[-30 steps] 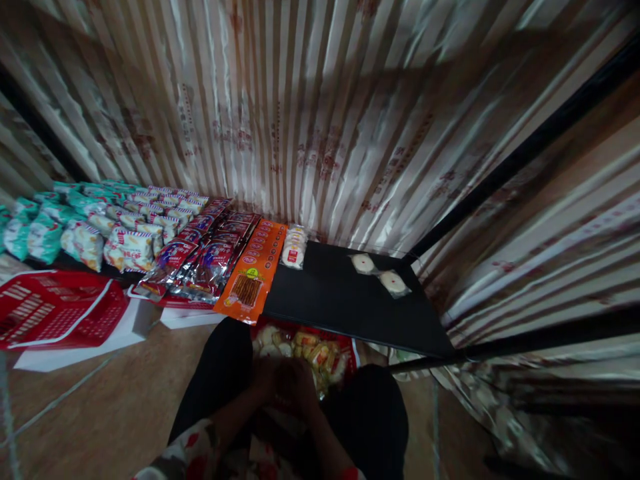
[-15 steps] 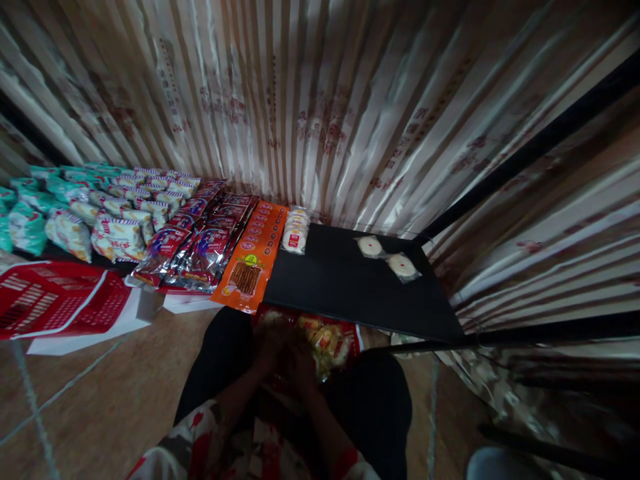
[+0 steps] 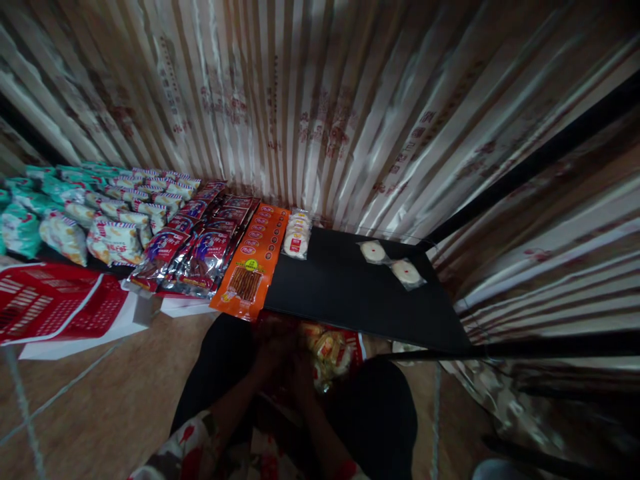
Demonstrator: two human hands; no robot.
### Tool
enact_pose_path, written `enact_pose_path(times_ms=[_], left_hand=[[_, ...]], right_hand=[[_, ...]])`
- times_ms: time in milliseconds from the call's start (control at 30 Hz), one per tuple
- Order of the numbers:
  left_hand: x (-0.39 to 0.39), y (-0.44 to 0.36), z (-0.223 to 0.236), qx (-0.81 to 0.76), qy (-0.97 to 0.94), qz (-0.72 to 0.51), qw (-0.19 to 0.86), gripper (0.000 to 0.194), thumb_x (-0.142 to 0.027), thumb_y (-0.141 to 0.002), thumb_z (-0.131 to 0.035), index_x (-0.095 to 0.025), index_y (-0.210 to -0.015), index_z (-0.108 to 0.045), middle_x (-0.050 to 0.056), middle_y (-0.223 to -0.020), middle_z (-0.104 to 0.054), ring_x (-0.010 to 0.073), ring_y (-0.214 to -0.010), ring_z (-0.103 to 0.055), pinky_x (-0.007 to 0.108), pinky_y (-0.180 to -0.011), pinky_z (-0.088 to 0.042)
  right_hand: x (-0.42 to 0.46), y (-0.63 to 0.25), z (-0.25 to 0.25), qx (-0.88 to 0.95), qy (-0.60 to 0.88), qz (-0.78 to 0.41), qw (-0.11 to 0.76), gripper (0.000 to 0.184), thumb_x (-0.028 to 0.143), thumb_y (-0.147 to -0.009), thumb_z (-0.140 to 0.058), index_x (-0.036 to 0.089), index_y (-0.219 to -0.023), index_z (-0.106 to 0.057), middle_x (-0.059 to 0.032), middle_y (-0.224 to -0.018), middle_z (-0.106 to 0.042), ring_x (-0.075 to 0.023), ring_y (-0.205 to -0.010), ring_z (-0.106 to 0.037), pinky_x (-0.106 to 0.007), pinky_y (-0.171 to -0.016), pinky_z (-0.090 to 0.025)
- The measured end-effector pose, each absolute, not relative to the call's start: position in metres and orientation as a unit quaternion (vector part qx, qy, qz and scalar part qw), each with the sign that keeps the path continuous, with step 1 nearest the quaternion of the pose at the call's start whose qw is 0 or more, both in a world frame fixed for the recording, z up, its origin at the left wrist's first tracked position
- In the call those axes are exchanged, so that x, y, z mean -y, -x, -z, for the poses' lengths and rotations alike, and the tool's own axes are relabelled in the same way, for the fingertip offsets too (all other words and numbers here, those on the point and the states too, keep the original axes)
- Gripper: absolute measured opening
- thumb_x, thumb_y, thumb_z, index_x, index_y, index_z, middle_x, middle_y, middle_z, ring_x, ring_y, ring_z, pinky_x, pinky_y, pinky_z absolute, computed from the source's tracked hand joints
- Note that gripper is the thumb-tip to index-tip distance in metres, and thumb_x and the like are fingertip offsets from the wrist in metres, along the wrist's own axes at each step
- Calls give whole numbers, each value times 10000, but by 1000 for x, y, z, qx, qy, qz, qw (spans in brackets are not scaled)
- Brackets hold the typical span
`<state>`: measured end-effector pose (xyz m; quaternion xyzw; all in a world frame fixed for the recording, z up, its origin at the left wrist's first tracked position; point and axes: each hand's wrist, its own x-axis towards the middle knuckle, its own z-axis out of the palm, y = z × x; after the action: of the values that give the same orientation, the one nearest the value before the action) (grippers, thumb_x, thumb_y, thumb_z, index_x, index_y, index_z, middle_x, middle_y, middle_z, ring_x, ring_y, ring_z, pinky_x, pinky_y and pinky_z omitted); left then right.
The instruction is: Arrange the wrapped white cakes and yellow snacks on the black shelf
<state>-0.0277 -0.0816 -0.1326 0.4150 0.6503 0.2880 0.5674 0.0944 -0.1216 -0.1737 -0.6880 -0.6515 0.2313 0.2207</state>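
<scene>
Between the person's dark-trousered knees (image 3: 385, 413), just below the front edge of a black shelf (image 3: 330, 287), the left hand (image 3: 274, 341) and the right hand (image 3: 299, 365) are close together over a red container (image 3: 358, 345). Both lie in deep shadow, the left a little farther forward; whether their fingers are spread or closed, or grip anything, cannot be told. The nearest things are wrapped snacks (image 3: 327, 350), yellowish and in clear, shiny film, lying in the container just beside the right hand, on its outer side. The forearms come up from patterned sleeves (image 3: 197, 437) with red and white patches. On the shelf above, two flat clear packets (image 3: 390, 262), each with a pale round piece bearing a red dot, lie near the back right corner, close to a slanting black bar (image 3: 525, 163). Farther left is a clear pack of white rounds (image 3: 297, 237), and next to it a long orange packet (image 3: 253, 263) reaches the front edge. Beyond that come dark red and purple packets (image 3: 210, 250) in overlapping rows, then white bags with striped tops (image 3: 115, 240), then green bags (image 3: 20, 230) at the far left. A red basket (image 3: 45, 300) with a white handle is at the lower left, above the tiled floor (image 3: 135, 373). A striped, printed curtain (image 3: 280, 100) hangs behind the shelf.
</scene>
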Motion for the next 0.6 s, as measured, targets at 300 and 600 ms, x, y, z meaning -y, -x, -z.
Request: enact_pose_path(times_ms=[300, 600], left_hand=[[86, 30, 119, -696, -390, -277, 536, 212, -108, -671, -510, -150, -839, -634, 110, -949, -670, 271, -1026, -570, 364, -909, -433], [93, 32, 109, -674, -430, -329, 502, 368, -98, -564, -536, -158, -917, -618, 116, -1139, -595, 301, -1247, -372, 382, -1034, -306]], right_hand=[[121, -94, 160, 634, 692, -278, 205, 402, 145, -756, -405, 137, -1080, -642, -138, -1134, -626, -228, -1091, -552, -379, -976, -397], [124, -93, 156, 610, 682, -319, 250, 394, 121, -736, -415, 147, -1043, -661, -136, -1133, -630, -235, -1094, -558, -396, -971, -409]])
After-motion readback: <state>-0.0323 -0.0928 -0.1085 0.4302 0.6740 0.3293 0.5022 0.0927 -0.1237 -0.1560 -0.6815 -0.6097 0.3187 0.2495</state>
